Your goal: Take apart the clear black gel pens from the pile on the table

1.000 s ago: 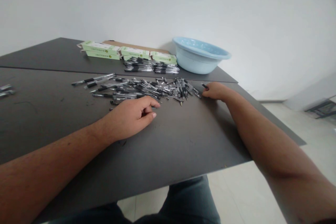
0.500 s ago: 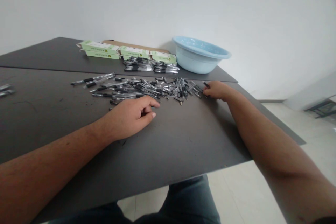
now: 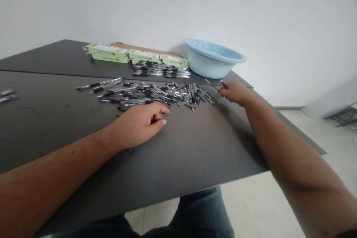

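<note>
A scatter of several black-and-clear pens and pen parts (image 3: pixel 156 95) lies across the dark grey table (image 3: pixel 181 148). My left hand (image 3: pixel 139 122) rests on the table just in front of the scatter, fingers loosely curled, thumb near a pen; nothing clearly sits in it. My right hand (image 3: pixel 235 92) is at the right end of the scatter, lifted slightly, fingers pinched on a thin pen part (image 3: pixel 214 85) that sticks out to the left.
A light blue basin (image 3: pixel 213 59) stands at the back right. Green boxes (image 3: pixel 106 52) and a neat row of assembled pens (image 3: pixel 160 70) lie at the back. Two pens (image 3: pixel 7 95) lie at the far left edge. My legs show below the table's front edge.
My right hand has lifted off the table and moved slightly back and right, raising a thin pen part from the pile. My left hand has stayed put.
</note>
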Motion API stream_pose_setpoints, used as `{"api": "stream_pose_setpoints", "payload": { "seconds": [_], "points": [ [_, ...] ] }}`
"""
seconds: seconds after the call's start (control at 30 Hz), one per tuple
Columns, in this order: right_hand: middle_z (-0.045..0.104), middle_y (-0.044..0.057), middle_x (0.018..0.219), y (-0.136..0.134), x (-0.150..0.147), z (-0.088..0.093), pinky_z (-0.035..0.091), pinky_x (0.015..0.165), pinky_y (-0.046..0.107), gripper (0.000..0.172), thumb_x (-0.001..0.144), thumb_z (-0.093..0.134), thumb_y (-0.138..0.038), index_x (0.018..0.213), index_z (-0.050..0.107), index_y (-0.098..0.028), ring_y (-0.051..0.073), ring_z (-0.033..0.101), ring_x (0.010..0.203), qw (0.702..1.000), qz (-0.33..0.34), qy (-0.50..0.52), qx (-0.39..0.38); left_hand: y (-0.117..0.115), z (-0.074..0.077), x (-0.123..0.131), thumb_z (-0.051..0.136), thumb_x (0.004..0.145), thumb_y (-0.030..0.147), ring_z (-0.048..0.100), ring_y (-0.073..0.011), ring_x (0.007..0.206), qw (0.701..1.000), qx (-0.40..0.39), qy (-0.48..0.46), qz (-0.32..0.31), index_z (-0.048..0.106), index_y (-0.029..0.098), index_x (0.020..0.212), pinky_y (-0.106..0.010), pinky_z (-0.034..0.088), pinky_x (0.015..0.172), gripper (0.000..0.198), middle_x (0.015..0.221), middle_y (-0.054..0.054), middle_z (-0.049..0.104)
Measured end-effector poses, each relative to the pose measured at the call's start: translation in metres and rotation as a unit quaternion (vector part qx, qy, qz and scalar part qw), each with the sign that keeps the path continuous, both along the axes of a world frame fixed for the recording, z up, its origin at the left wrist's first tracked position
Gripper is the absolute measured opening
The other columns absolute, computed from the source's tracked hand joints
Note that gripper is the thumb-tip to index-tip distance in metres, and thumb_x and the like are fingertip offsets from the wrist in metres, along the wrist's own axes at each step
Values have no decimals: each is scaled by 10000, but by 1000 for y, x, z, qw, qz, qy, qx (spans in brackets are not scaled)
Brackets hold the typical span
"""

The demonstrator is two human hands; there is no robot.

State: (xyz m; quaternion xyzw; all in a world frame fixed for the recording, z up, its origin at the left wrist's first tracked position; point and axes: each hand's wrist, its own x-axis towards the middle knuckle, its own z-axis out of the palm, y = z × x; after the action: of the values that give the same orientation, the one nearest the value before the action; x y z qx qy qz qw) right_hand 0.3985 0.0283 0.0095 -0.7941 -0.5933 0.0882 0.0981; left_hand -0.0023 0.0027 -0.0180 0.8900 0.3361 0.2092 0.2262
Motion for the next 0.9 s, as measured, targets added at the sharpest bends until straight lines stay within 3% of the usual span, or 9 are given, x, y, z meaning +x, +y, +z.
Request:
{"api": "stream_pose_setpoints", "payload": {
  "seconds": [0.07,0.17,0.33,0.43,0.6,0.73,0.9],
  "points": [
    [669,28,699,-5,-13,8,434,589,285,303,828,542,-308,1048,717,-195,164,576,592,999,34,10,31,0,-1,0,567,913,332,674,-165,735,1000,-4,-16,3,637,224,1161,-291,487,699,279,845,8,722],
    [677,19,729,-15,-45,14,440,639,273,239,812,577,-307,961,723,-190,171,597,661,984,160,42,63,1,-2,1,579,909,309,675,-168,822,998,13,-57,23,630,208,1190,-295,525,756,304,1026,-44,708],
    [715,5,849,-37,-100,9,462,751,268,188,845,565,-316,946,703,-237,192,639,804,952,294,62,61,3,-3,0,630,873,275,637,-199,980,986,78,-129,76,481,186,1404,-298,555,761,559,1290,-129,587],
    [725,7,869,-47,-118,6,465,755,278,179,853,577,-317,961,705,-255,199,647,811,946,315,57,44,5,-5,-1,639,874,272,628,-212,1050,983,74,-145,83,433,174,1444,-296,556,785,614,1294,-135,594],
    [738,6,926,-50,-121,2,473,773,281,191,858,595,-288,1005,714,-265,200,657,849,938,339,69,37,5,-3,-1,599,915,306,670,-167,861,992,60,-93,62,656,179,1152,-308,537,819,274,1055,-55,704],
    [731,6,900,-49,-119,0,472,736,275,174,852,600,-244,986,710,-228,184,660,818,916,387,86,62,5,0,-1,595,903,273,675,-175,846,991,101,-67,50,701,187,1030,-302,510,782,187,946,-26,725],
    [729,-1,866,-57,-130,2,464,672,256,159,850,621,-222,976,719,-216,153,650,744,917,371,119,81,4,1,-1,591,910,261,668,-173,837,988,148,-36,-3,719,189,967,-293,490,776,158,905,-22,718]
  ]
}}
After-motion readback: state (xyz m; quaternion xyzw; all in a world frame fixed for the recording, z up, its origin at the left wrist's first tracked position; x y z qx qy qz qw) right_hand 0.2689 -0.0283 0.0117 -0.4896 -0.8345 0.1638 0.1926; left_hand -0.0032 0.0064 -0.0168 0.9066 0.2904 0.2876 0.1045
